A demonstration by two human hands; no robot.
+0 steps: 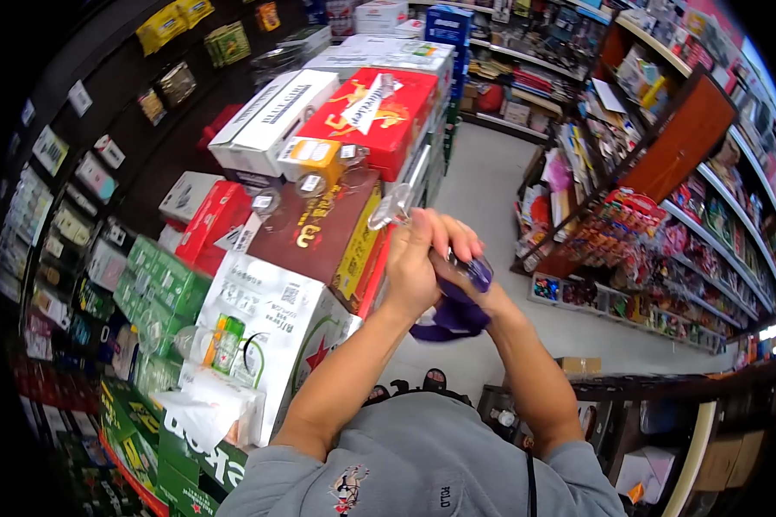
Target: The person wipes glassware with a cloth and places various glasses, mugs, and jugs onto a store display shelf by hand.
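Note:
My left hand [416, 269] is closed around a clear glass [391, 208], whose shiny end sticks out past the thumb toward the boxes. A dark purple cloth [450, 317] hangs below my hands. My right hand [483, 280] is closed on this cloth, pressed against the near end of the glass, which is partly hidden. Both hands touch each other above the aisle floor. Beside them, on a brown box [319, 226], lie more clear glass pieces with white labels, including one labelled glass [310, 184].
Stacked cartons line my left, including a red box [375, 112], a white box [272, 121] and green cartons [159, 284]. A small bottle [227, 345] lies on a white carton [297, 302]. Stocked shelves [707, 198] stand to the right, with grey floor [487, 172] between.

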